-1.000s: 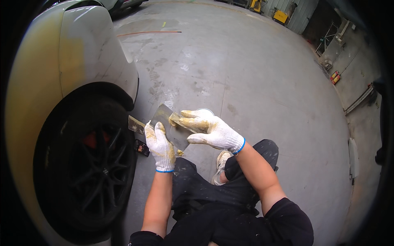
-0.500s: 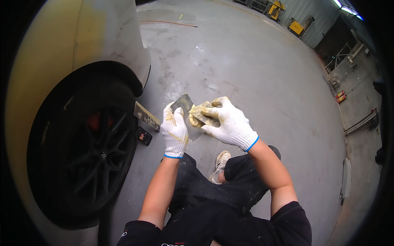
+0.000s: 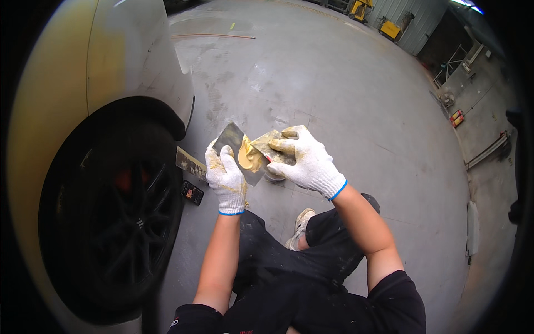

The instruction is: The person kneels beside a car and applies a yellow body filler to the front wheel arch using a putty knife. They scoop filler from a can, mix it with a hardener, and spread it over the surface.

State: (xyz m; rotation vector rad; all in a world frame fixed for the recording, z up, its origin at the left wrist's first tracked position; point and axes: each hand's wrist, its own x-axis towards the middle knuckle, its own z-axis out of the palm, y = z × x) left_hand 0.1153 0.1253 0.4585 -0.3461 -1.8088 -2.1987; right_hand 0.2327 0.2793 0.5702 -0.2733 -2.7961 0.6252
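"So, what's in the left hand point(image 3: 226, 177)?"

"A flat metal plate point(image 3: 230, 137), gripped by its left side, with yellow paste point(image 3: 250, 157) heaped on it."

"And the right hand point(image 3: 306, 160)?"

"Closed around a smeared scraper point(image 3: 266, 143) — its edge right at the paste."

"Farther out?"

"A round container point(image 3: 274, 177), mostly hidden, below the right hand; to the left, a stained spreader point(image 3: 191, 163) near the black wheel point(image 3: 130, 222) — and a phone point(image 3: 192, 193) on the grey floor point(image 3: 345, 94)."
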